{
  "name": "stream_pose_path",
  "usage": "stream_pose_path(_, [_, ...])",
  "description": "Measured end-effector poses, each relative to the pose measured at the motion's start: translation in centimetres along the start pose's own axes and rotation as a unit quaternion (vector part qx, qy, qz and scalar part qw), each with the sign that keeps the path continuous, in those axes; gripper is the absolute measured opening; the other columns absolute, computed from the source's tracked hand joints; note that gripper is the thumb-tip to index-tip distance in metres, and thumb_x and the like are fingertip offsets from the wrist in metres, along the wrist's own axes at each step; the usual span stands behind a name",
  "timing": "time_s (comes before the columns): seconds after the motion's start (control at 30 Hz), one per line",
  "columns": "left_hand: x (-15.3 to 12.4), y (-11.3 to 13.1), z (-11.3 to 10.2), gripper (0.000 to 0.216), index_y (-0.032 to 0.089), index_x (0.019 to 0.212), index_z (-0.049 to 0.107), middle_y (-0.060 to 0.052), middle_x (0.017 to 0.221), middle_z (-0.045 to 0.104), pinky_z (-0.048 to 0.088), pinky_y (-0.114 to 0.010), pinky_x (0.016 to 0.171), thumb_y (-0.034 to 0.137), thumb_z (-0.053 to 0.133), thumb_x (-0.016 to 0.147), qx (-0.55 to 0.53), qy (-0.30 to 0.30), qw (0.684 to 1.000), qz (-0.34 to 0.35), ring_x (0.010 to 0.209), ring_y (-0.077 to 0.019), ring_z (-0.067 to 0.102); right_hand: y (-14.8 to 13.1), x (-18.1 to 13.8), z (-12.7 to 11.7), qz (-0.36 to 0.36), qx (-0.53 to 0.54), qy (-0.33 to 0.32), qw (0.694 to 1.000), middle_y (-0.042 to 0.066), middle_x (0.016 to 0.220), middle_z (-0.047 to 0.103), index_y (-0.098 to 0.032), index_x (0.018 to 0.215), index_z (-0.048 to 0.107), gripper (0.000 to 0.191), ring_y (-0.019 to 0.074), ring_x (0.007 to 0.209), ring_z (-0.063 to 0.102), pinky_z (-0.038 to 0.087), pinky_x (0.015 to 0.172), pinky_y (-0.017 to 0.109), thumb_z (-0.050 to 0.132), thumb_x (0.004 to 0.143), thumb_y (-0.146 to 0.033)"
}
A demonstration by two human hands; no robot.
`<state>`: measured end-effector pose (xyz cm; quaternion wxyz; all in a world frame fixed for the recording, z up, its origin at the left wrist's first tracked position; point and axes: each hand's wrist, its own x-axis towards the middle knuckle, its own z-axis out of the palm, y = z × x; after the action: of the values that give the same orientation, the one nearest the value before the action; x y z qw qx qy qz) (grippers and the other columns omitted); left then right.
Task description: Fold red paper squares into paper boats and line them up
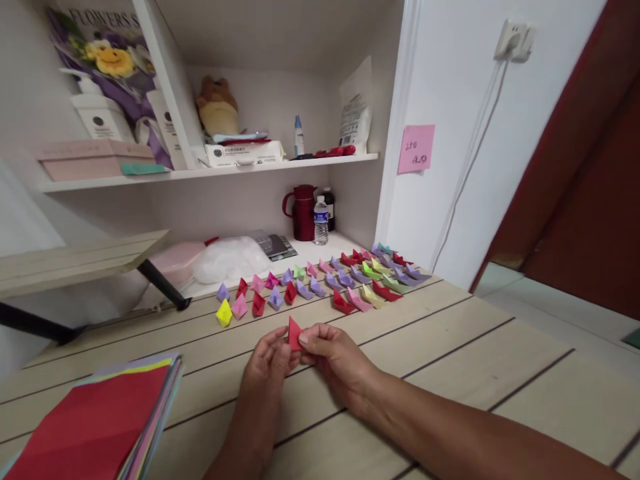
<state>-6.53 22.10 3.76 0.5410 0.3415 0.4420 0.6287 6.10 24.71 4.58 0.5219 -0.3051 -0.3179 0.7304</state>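
Between my hands, just above the slatted tabletop [450,333], is a small folded piece of red paper [293,333] with a pointed top. My right hand [337,357] pinches its right edge between thumb and fingers. On the other side my left hand [270,360] has its fingers curled against the paper's lower left. Beyond the hands stand rows of small folded paper boats in many colours, among them a yellow boat [225,313], a dark red boat [343,303] and a pink boat [359,300].
A stack of coloured paper [95,420], red on top, lies at the front left. Behind it stands a small wooden stand [80,260] with black legs. A clear water bottle [321,223] and a dark red jug [303,213] stand at the back. A shelf [200,175] hangs above.
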Motion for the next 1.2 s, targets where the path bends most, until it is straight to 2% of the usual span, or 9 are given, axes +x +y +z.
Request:
stream_pose_path(0.1, [-0.2,-0.7,0.2,0.055,0.015,0.097,0.070,-0.006,0.083,0.075,0.052,-0.026,0.074,0.043,0.089,0.054,0.009,-0.015,1.000,0.000,0.072,-0.0158,0.068,-0.1,-0.4,0.1,0.000,0.010,0.006,1.000,0.001,0.058,0.065,-0.014,0.060,0.063,0.038,0.0123,0.056,0.057,0.045,0.064,0.028,0.093,0.049,-0.033])
stream_pose_path(0.3, [-0.9,-1.4,0.2,0.029,0.017,0.077,0.073,-0.002,0.070,0.074,0.050,-0.025,0.073,0.041,0.084,0.064,0.019,0.054,0.998,-0.004,0.064,-0.0135,0.065,0.2,-0.8,0.0,-0.004,-0.010,-0.001,1.000,0.001,0.060,0.067,-0.015,0.066,0.063,0.036,0.0139,0.060,0.060,0.045,0.068,0.028,0.091,0.056,-0.035])
stream_pose_path(0.47, [-0.1,-0.9,-0.7,0.028,0.016,0.067,0.070,0.000,0.060,0.066,0.047,-0.022,0.065,0.038,0.086,0.062,-0.043,-0.010,0.997,-0.061,0.060,-0.0105,0.058,-0.5,-1.3,-0.3,-0.015,-0.039,-0.089,0.995,0.005,0.069,0.067,-0.014,0.068,0.064,0.035,0.0155,0.069,0.061,0.043,0.070,0.028,0.068,0.086,-0.044])
stream_pose_path(0.53, [0.2,-0.4,-0.9,0.026,0.015,0.067,0.070,0.000,0.062,0.064,0.045,-0.021,0.061,0.035,0.086,0.063,-0.065,-0.033,0.994,-0.082,0.059,-0.0093,0.054,-1.3,-1.6,-0.4,-0.008,-0.050,-0.102,0.993,0.005,0.077,0.066,-0.013,0.075,0.068,0.035,0.0143,0.071,0.060,0.042,0.069,0.026,0.062,0.091,-0.044])
stream_pose_path(0.63, [0.2,0.3,-1.1,0.023,0.015,0.069,0.068,0.000,0.065,0.061,0.044,-0.020,0.062,0.031,0.085,0.066,-0.104,-0.052,0.987,-0.110,0.063,-0.0089,0.052,-2.7,-2.0,-0.5,0.011,-0.062,-0.106,0.992,0.004,0.093,0.064,-0.017,0.096,0.069,0.026,0.0126,0.074,0.060,0.042,0.066,0.024,0.070,0.085,-0.041])
stream_pose_path(0.8, [-0.3,0.5,-1.0,0.033,0.015,0.059,0.061,0.003,0.056,0.056,0.035,-0.019,0.052,0.037,0.084,0.066,-0.101,-0.101,0.980,-0.139,0.053,-0.0067,0.043,-3.6,-2.3,-0.7,0.027,-0.098,-0.117,0.988,0.003,0.107,0.061,-0.025,0.115,0.067,0.048,0.0130,0.078,0.060,0.043,0.067,0.024,0.083,0.072,-0.036])
stream_pose_path(0.9, [-0.6,0.5,-0.6,0.035,0.016,0.058,0.059,0.003,0.055,0.054,0.030,-0.021,0.053,0.040,0.079,0.072,-0.079,-0.141,0.979,-0.124,0.052,-0.0065,0.039,-3.4,-2.4,-0.8,0.040,-0.117,-0.138,0.983,0.006,0.107,0.066,-0.023,0.116,0.069,0.051,0.0149,0.080,0.060,0.044,0.070,0.026,0.083,0.070,-0.039])
stream_pose_path(1.03, [-0.8,0.5,-0.5,0.041,0.017,0.053,0.057,0.004,0.048,0.048,0.027,-0.024,0.054,0.047,0.078,0.072,-0.054,-0.166,0.979,-0.106,0.048,-0.0073,0.033,-3.3,-2.7,-0.7,0.045,-0.129,-0.162,0.977,0.006,0.088,0.072,-0.020,0.117,0.069,0.055,0.0190,0.079,0.063,0.045,0.076,0.031,0.084,0.068,-0.041])
stream_pose_path(1.2, [-0.8,0.2,-0.8,0.035,0.016,0.056,0.060,0.004,0.051,0.048,0.024,-0.024,0.053,0.042,0.078,0.072,-0.036,-0.163,0.979,-0.114,0.048,-0.0064,0.028,-3.4,-2.7,-0.7,0.049,-0.130,-0.163,0.977,0.006,0.083,0.072,-0.018,0.105,0.073,0.038,0.0184,0.074,0.064,0.046,0.077,0.033,0.081,0.072,-0.035])
